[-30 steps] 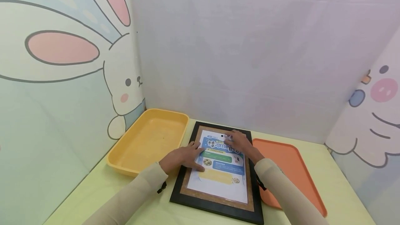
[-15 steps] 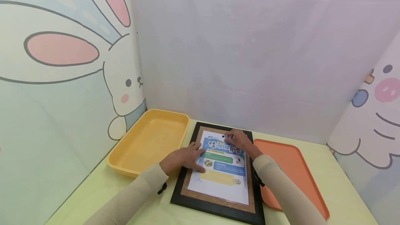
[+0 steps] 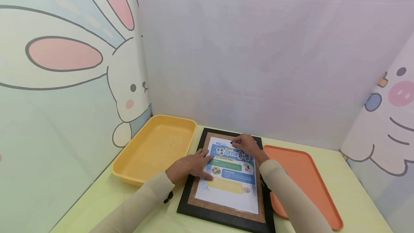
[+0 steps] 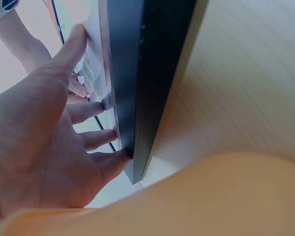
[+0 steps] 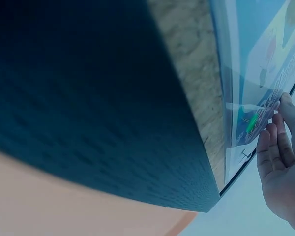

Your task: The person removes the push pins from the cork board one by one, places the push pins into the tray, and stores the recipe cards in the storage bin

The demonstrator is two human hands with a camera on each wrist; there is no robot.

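A printed sheet in a clear cover lies on a cork board with a black frame. My left hand is spread over the sheet's left edge. In the left wrist view its thumb and fingers are extended, and fingertips touch the sheet and frame. My right hand is at the sheet's top edge, beside a small dark round spot. In the right wrist view that hand's thumb and fingers pinch a tiny pale thing. Its kind is mostly hidden by the fingertips.
A yellow tray stands left of the board, its raised rim close to my left forearm. An orange tray lies on the right, partly under my right sleeve. A pale curtain wall rises behind the table.
The fingers of my right hand have drawn together and shifted slightly left towards the dark spot. My left hand stays in place on the sheet. The head view has tilted slightly.
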